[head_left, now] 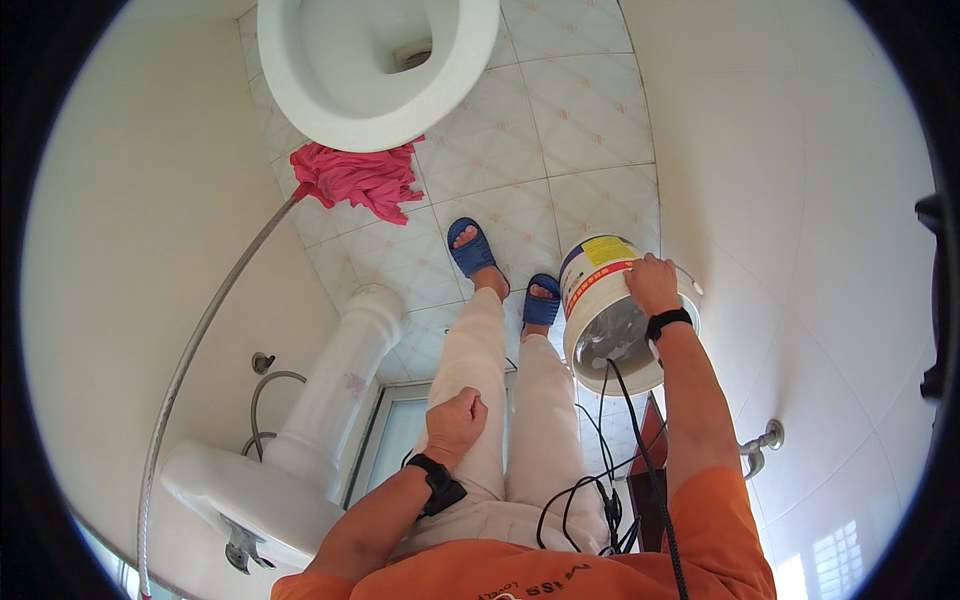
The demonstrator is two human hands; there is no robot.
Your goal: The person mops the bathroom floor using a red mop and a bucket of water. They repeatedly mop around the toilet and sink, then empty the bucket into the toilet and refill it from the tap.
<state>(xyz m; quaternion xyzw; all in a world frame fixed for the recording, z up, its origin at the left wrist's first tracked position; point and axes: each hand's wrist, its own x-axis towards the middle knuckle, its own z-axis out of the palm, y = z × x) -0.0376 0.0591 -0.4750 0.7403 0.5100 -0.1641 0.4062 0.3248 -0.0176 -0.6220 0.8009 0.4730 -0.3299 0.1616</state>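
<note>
My right hand (pixel 652 283) grips the rim of a white plastic bucket (pixel 582 262) with yellow and red label patches. The bucket leans with its mouth toward me, and some greyish water (pixel 612 335) shows inside. Closed into a fist, my left hand (pixel 458 420) rests at my left thigh; no object shows in it. A pink mop head (pixel 365 182) lies on the tiles below the toilet bowl, its long metal handle (pixel 205 325) leaning against the left wall.
A white toilet bowl (pixel 375 130) stands ahead. To the left is a washbasin (pixel 250 500) on a pedestal (pixel 340 365), with a hose (pixel 262 395) beside it. Black cables (pixel 608 470) hang by my right leg. A metal tap (pixel 765 440) juts from the right wall.
</note>
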